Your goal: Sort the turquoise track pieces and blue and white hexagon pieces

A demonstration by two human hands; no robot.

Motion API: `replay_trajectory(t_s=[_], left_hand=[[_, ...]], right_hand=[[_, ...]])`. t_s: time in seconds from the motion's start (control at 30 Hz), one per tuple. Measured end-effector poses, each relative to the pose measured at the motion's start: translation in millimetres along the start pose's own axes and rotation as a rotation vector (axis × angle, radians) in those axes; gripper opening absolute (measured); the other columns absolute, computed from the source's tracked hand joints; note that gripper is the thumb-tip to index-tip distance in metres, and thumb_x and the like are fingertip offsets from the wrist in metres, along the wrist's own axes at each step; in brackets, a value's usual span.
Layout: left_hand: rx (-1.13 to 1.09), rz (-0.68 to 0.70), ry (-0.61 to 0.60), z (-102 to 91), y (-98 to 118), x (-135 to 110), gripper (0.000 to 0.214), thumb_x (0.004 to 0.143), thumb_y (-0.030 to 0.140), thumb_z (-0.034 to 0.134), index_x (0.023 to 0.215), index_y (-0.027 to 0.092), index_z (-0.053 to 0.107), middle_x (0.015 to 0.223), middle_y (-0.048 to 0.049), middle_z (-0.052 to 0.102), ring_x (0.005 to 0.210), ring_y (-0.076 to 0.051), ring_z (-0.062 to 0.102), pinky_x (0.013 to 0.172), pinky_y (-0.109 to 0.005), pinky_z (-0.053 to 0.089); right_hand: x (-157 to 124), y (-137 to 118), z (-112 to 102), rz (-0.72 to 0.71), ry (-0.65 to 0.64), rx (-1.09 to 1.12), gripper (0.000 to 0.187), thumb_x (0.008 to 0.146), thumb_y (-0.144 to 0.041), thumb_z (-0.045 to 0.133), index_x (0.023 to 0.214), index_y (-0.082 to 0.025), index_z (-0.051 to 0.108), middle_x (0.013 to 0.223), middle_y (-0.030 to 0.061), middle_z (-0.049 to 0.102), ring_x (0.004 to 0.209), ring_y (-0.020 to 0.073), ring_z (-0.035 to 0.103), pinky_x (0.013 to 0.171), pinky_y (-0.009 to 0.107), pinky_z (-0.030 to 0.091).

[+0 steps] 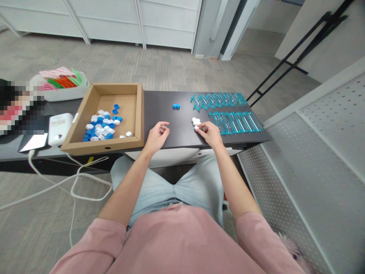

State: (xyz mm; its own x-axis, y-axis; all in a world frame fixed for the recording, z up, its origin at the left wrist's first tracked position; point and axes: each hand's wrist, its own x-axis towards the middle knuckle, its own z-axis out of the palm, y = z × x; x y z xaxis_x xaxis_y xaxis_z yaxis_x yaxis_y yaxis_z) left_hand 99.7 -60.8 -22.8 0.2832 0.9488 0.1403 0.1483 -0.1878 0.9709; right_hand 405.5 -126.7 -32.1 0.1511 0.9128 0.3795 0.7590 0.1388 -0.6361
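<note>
My right hand rests on the dark table, fingers pinched on a small white hexagonal piece beside a little cluster of white pieces. My left hand hovers over the table's near edge, fingers loosely curled, nothing visible in it. Two joined blue pieces lie farther back on the table. A cardboard box to the left holds several blue and white hexagonal pieces.
Clear teal curved and straight track pieces lie in two rows at the table's right. A white device with a cable, a white tub of coloured sticks and a blurred area sit left of the box. A perforated metal surface flanks the right.
</note>
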Motion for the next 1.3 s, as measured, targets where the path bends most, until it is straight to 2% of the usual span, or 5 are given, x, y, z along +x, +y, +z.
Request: replay_trajectory(t_s=[0.2,0.37,0.8,1.1,1.3], left_hand=[[0.023,0.015,0.003,0.6,-0.8,-0.9,0.026,0.095,0.03,0.07,0.118,0.021,0.076,0.088,-0.0001,0.07,0.071,-0.013,0.059,0.068,-0.027,0.046],[0.038,0.023,0.002,0.3,-1.6,-1.4,0.026,0.095,0.032,0.072,0.118,0.021,0.077,0.089,-0.0005,0.071,0.071,-0.014,0.06,0.067,-0.027,0.046],[0.058,0.021,0.002,0.7,-1.4,-2.1,0.024,0.095,0.033,0.071,0.114,0.022,0.079,0.091,-0.0021,0.074,0.072,-0.014,0.061,0.067,-0.028,0.047],[0.074,0.014,-0.011,0.2,0.9,-2.4,0.021,0.095,0.032,0.072,0.111,0.021,0.08,0.092,-0.0031,0.075,0.073,-0.015,0.062,0.068,-0.028,0.048],[0.073,0.025,-0.008,0.5,0.0,-2.4,0.02,0.094,0.032,0.071,0.109,0.021,0.081,0.092,-0.0036,0.076,0.073,-0.015,0.062,0.067,-0.029,0.047]], right_hand=[[-4.9,-2.8,5.5,-0.028,0.042,-0.03,0.016,0.1,-0.039,0.082,0.094,-0.025,0.077,0.099,0.005,0.076,0.065,0.0164,0.058,0.077,0.036,0.055],[-8.5,-3.8,6.2,-0.058,0.052,-0.042,0.01,0.1,-0.034,0.078,0.101,-0.024,0.08,0.094,0.0037,0.074,0.066,0.0173,0.058,0.076,0.035,0.053],[-6.3,-5.4,5.4,-0.008,0.054,-0.074,0.032,0.107,-0.055,0.073,0.101,-0.025,0.081,0.089,0.0052,0.073,0.068,0.0199,0.057,0.077,0.038,0.056],[-4.0,-3.3,7.2,-0.015,0.05,-0.046,0.02,0.105,-0.044,0.076,0.103,-0.024,0.08,0.09,0.0044,0.073,0.065,0.0182,0.055,0.075,0.035,0.053],[-5.1,-3.3,7.5,0.002,0.047,-0.055,0.026,0.107,-0.051,0.073,0.11,-0.026,0.079,0.089,0.0037,0.074,0.066,0.0187,0.054,0.077,0.036,0.054]])
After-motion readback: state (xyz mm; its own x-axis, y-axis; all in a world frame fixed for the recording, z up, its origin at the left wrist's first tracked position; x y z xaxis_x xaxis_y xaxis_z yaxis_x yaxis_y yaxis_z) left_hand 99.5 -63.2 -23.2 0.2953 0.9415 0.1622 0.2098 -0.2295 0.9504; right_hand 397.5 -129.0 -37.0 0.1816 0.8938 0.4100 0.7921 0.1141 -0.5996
